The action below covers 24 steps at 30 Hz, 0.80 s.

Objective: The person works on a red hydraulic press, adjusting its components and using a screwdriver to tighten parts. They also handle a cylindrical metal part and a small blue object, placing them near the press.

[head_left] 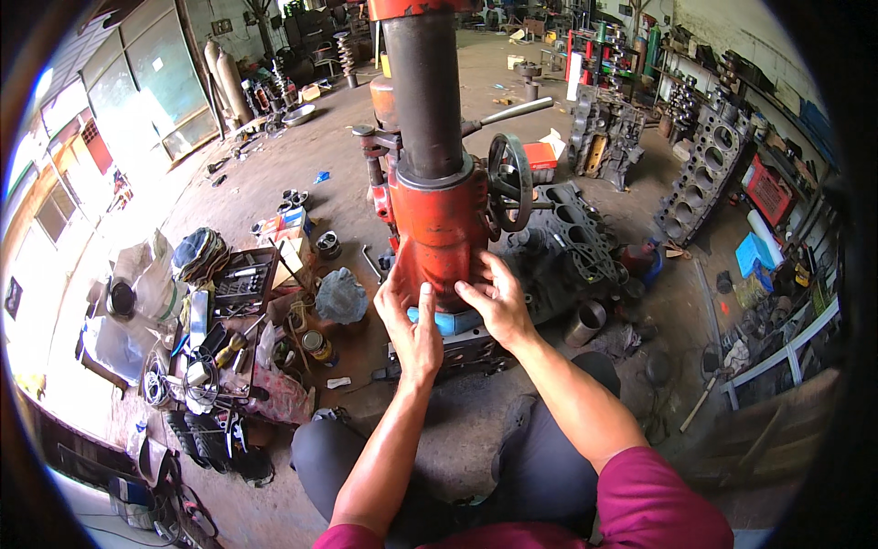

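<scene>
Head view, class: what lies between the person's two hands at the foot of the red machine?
A light-blue part under the red machine's base sits between the left hand and right hand, seen in the head view.

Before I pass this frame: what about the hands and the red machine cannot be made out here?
All in the head view:
- Top of the red machine: cut off by the upper edge.
- Blue part at its base: mostly hidden by the left hand and right hand.
- Fingertip contact: blocked by the hands' backs.
- Tools in the tray: too small to identify.
</scene>
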Each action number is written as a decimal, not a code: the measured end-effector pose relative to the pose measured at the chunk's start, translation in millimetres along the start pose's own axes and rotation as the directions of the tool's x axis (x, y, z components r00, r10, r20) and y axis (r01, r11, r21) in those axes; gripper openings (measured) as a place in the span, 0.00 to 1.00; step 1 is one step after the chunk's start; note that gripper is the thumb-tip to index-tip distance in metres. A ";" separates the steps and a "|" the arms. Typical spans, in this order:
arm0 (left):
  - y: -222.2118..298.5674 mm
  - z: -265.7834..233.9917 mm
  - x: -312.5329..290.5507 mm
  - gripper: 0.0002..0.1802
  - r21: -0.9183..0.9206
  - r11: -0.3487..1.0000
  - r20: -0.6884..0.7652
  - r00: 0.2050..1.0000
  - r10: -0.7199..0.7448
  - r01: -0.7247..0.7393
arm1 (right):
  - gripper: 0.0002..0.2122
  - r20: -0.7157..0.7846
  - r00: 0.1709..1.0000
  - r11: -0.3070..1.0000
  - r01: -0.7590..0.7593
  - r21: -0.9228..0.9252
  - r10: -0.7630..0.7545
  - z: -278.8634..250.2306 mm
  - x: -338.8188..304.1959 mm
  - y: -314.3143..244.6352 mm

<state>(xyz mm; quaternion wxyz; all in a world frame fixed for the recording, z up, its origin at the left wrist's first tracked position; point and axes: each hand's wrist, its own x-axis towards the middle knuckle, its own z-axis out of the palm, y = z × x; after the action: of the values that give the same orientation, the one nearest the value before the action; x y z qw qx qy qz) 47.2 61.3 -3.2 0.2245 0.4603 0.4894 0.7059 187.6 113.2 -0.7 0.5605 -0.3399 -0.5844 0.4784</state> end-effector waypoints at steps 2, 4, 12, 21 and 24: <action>1.6 -0.2 0.3 0.35 0.081 0.997 -0.089 0.996 -0.008 0.015 | 0.35 0.017 1.000 0.998 -0.018 0.060 0.017 -2.4 -0.9 -0.9; 1.8 0.0 0.0 0.34 0.132 0.991 -0.075 0.997 0.029 -0.019 | 0.35 0.003 0.999 0.999 -0.051 0.008 0.051 -3.2 -2.2 -0.4; -5.0 -1.7 0.0 0.33 -0.043 0.998 0.213 0.977 -0.031 0.041 | 0.34 -0.116 0.991 0.997 0.066 -0.029 -0.069 1.8 1.5 4.6; -4.3 -2.2 1.8 0.34 0.000 1.000 0.112 0.993 0.025 -0.025 | 0.34 0.005 1.000 0.993 0.015 -0.117 -0.015 3.2 -2.3 -1.1; -2.7 -1.9 2.9 0.34 0.090 0.992 -0.022 0.995 0.093 -0.091 | 0.32 0.011 0.999 0.997 -0.035 0.066 0.035 -0.7 -0.6 2.5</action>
<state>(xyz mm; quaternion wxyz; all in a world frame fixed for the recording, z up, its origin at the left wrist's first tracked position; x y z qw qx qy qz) 43.8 63.7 -4.5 0.1645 0.4827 0.5016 0.6988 187.9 113.5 -3.4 0.5600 -0.3290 -0.5650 0.5089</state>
